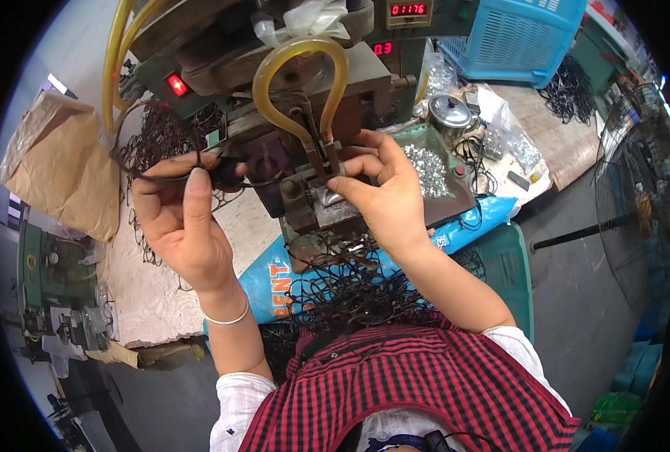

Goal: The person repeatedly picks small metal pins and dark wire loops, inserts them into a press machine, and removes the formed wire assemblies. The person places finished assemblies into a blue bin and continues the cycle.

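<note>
My left hand (188, 215) is closed, thumb against fingers, on a thin black cord (158, 178) that loops up beside it. A dark stretch of the cord runs from these fingers toward the tooling of a bench machine (327, 169). Right at that tooling is my right hand (387, 196), thumb and fingers pinched close to the metal block. Whatever lies between those fingertips is too small and hidden to make out. A yellow hose (263, 75) arches over the tooling. Across my lap and the machine's front edge lies a tangle of black cords (350, 294).
Right of the machine, a green tray (463, 197) holds small silvery metal parts (425, 169). Beyond it stand a lidded metal pot (449, 111) and a blue basket (512, 41). More dark cords (165, 128) heap behind my left hand, near a brown paper sack (64, 162).
</note>
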The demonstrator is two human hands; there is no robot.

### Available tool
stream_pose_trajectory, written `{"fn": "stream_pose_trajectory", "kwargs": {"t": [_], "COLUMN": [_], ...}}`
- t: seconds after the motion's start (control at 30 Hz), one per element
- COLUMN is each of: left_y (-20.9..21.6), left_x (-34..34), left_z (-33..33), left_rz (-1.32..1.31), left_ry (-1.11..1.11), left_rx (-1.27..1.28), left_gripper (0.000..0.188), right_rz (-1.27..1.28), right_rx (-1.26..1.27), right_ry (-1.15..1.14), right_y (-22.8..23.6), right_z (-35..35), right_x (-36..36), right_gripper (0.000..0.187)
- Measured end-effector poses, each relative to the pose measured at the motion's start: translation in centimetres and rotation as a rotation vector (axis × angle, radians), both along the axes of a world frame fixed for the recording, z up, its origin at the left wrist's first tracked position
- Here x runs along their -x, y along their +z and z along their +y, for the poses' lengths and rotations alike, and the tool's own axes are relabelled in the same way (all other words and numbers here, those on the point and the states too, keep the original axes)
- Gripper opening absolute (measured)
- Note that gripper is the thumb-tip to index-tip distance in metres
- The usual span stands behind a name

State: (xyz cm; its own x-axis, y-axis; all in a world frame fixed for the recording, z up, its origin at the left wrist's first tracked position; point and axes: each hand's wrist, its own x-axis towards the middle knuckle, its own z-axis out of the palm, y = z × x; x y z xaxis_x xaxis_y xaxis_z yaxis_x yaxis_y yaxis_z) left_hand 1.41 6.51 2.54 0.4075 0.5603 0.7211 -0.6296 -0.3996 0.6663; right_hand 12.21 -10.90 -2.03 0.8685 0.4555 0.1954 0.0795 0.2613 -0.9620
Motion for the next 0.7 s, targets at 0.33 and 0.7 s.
{"fn": "stream_pose_trajectory", "kwargs": {"t": [0.33,0.7], "left_y": [-3.6,-2.9], "left_x": [2.1,0.6], "left_z": [-2.7,-4.5], "left_rz": [0.127,0.138], "left_ry": [0.015,-0.029], "left_rx": [-0.921,-1.245], "left_gripper": [0.025,0.017], "right_rz": [-0.819,-0.562], "right_rx": [1.101,0.696], "right_ry": [-0.579,-0.61], "right_y": [-10.0,-10.7], "right_z": [-9.0,-8.2], "right_x": [-7.3,-9.7], "right_gripper": [0.022,0.012]}}
